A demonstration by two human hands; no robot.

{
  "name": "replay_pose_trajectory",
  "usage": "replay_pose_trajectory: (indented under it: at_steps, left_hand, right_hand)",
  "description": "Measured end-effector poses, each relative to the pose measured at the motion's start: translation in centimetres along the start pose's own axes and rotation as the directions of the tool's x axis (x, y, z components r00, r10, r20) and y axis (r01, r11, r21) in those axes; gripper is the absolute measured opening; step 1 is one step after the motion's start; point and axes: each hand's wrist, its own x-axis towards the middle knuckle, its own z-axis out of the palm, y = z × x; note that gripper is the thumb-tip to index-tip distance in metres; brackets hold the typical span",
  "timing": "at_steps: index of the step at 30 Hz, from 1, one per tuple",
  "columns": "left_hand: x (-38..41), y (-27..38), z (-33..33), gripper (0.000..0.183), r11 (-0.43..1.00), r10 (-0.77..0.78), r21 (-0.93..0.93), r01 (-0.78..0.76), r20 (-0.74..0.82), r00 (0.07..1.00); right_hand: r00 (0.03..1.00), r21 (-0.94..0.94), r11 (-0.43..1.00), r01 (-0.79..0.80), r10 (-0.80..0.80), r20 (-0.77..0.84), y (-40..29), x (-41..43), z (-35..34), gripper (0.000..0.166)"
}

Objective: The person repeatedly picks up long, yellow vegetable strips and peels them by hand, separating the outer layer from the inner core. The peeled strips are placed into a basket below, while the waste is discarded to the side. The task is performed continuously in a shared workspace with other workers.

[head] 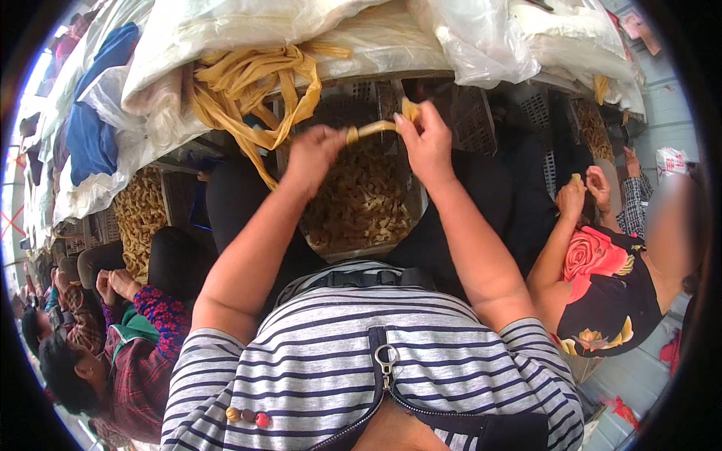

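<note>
Both of my hands hold one pliable yellow-brown strip, raised above a crate between my knees. My left hand pinches it beside a small lump that looks like a knot; this hand is slightly blurred. The fingers and thumb of my right hand grip the other end, where a folded bit sticks up. Below, the crate holds many small knotted pieces of the same colour. A loose heap of long strips lies on the table edge beyond my left hand, some hanging down toward my left forearm.
White plastic sheeting covers the table ahead. A blue cloth hangs at its left. One person sits at my left by a piece-filled crate; another works close at my right. Perforated crates stand under the table.
</note>
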Motion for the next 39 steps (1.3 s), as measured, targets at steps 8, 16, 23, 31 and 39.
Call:
replay_pose_trajectory:
  at_steps: [8, 16, 23, 31, 39]
  left_hand:
    - [-9.2, 2.0, 2.9, 0.012, 0.63, 0.524, 0.546, -0.553, 0.226, 0.821]
    - [-8.5, 2.0, -0.7, 0.024, 0.977, -0.211, 0.087, 0.196, 0.529, 0.822]
    - [-10.9, 0.0, 2.9, 0.014, 0.985, 0.149, -0.118, -0.125, 0.22, 0.964]
    - [-10.2, 2.0, 4.6, 0.036, 0.846, 0.36, 0.33, -0.419, 0.227, 0.905]
    - [-4.9, 0.8, 3.3, 0.025, 0.969, -0.127, -0.144, 0.2, 0.402, 0.907]
  right_hand:
    - [0.888, -0.476, 0.774, 0.416, -0.234, 0.395, -8.0, -9.4, -4.3, 0.081]
    - [0.724, 0.142, 0.904, 0.404, -0.411, 0.554, -10.9, -12.0, -4.0, 0.04]
    - [0.769, -0.011, 0.868, 0.497, -0.435, 0.468, -9.9, -11.6, -4.0, 0.044]
    - [0.872, -0.044, 0.997, -0.068, 0.081, 0.482, -4.5, -8.8, -3.1, 0.015]
    - [0.992, 0.137, 0.99, -0.025, 0.007, 0.13, -3.1, -7.7, -2.0, 0.009]
